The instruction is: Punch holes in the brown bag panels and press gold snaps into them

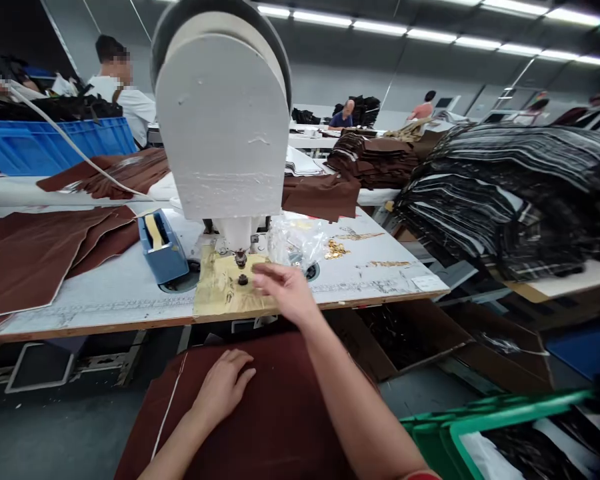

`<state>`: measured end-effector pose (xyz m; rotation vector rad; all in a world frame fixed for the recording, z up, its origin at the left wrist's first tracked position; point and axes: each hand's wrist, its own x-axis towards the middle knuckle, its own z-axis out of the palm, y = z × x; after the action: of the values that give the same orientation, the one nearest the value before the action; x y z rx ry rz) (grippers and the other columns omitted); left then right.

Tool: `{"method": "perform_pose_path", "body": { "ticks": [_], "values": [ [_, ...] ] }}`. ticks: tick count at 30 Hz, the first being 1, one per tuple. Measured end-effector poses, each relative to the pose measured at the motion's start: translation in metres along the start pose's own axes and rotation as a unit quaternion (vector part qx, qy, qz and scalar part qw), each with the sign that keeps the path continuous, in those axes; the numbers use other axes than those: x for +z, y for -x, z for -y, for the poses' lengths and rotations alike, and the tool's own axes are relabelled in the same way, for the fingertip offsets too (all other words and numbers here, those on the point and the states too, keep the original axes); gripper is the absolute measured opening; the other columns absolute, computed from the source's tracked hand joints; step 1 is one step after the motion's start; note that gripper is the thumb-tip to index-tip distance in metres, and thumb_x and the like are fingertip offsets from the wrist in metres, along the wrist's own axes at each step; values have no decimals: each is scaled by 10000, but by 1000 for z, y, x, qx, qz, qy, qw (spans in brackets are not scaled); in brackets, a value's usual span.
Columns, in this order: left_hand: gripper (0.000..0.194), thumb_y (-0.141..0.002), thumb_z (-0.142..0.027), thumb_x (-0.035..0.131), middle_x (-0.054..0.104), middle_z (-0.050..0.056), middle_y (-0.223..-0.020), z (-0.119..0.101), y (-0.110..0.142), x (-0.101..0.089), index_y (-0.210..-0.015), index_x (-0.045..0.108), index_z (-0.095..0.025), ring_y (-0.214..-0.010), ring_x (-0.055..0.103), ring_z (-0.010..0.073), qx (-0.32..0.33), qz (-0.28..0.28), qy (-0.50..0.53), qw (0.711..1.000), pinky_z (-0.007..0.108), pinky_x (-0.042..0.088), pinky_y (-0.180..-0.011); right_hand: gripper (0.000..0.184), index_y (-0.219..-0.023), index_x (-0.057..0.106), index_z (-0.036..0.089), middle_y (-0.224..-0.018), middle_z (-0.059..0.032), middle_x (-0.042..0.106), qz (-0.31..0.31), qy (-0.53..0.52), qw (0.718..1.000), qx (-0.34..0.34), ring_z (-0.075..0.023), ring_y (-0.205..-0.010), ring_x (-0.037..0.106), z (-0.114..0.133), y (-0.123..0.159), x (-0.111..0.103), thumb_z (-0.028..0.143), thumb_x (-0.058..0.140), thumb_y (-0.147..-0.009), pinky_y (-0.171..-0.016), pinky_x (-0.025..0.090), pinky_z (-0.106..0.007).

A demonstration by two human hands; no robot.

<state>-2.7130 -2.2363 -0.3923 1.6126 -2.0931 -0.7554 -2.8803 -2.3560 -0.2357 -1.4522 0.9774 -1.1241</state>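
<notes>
Your left hand [223,385] rests flat on the brown fabric panel [275,407] at bottom center, fingers slightly spread. Your right hand [285,291] reaches forward, fingers loosely apart, just above the yellow sheet [220,287] beside the presser foot [241,259].

Tabletop [115,310]: brown fabric panels [35,257] far left, blue box [163,247], yellow sheet [225,283] center, plastic bag [295,241], brass parts [337,249] right.
</notes>
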Motion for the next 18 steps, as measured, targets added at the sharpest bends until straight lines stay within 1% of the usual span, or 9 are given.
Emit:
{"method": "perform_pose_path", "body": {
  "ticks": [1,2,3,4,6,9,14,16,18],
  "values": [
    [314,-979,-340,460,654,77,-1221,1,-7,1,-1181,666,-216,-1145,586,242,3,0,-1,1000,410,356,-1122,265,-1079,730,237,-1082,-67,752,-32,146,989,-23,-270,-998,712,0,-1,-25,348,661,-848,-866,565,-396],
    [317,-971,-344,473,646,85,-1231,1,-13,2,-1185,665,-209,-1157,577,247,4,6,-4,1000,413,357,-1120,233,-1040,749,242,-1056,-70,756,-90,286,954,-29,-279,-999,704,0,-4,-52,345,622,-874,-893,540,-411],
    [321,-959,-350,492,642,94,-1231,1,-20,3,-1186,665,-202,-1160,571,256,1,14,-10,1000,414,373,-1102,243,-1042,754,243,-1042,-79,757,-150,402,903,-18,-293,-1013,693,0,-8,-79,333,582,-896,-918,512,-430],
    [326,-944,-356,516,640,104,-1224,1,-27,4,-1184,666,-195,-1161,567,268,-6,25,-17,1000,416,393,-1075,258,-1053,754,239,-1032,-88,757,-191,481,855,8,-304,-1024,683,-1,-13,-104,320,558,-904,-924,495,-438],
    [336,-904,-363,569,644,118,-1192,-1,-41,4,-1175,662,-187,-1144,568,290,-26,51,-35,998,425,418,-1020,278,-1092,741,237,-1043,-88,755,-208,548,808,49,-308,-1030,673,-4,-24,-142,324,572,-890,-903,484,-421],
    [322,-844,-368,633,684,89,-1045,-2,-55,4,-1115,652,-194,-1013,614,278,-44,96,-38,994,409,442,-921,308,-1100,739,265,-1020,-59,762,-179,550,813,68,-289,-993,678,-14,-42,-163,407,640,-845,-831,489,-370],
    [177,-802,-366,666,659,20,-868,2,-59,1,-815,645,-191,-806,592,185,-18,158,3,987,273,412,-728,239,-978,768,280,-989,-54,762,-177,542,818,83,-290,-960,675,-25,-53,-165,429,643,-839,-782,477,-359],
    [198,-832,-381,633,651,20,-852,4,-55,-2,-830,650,-183,-776,572,173,-14,178,31,983,254,390,-686,239,-986,765,245,-988,-72,760,-205,520,827,53,-281,-951,677,-29,-45,-164,390,629,-854,-808,482,-363],
    [231,-867,-394,590,659,13,-822,5,-50,-6,-884,670,-178,-744,564,163,-9,202,66,977,240,375,-657,244,-986,761,195,-929,-92,759,-244,462,853,-13,-263,-899,685,-33,-27,-156,356,629,-861,-832,494,-362]
  ]
}}
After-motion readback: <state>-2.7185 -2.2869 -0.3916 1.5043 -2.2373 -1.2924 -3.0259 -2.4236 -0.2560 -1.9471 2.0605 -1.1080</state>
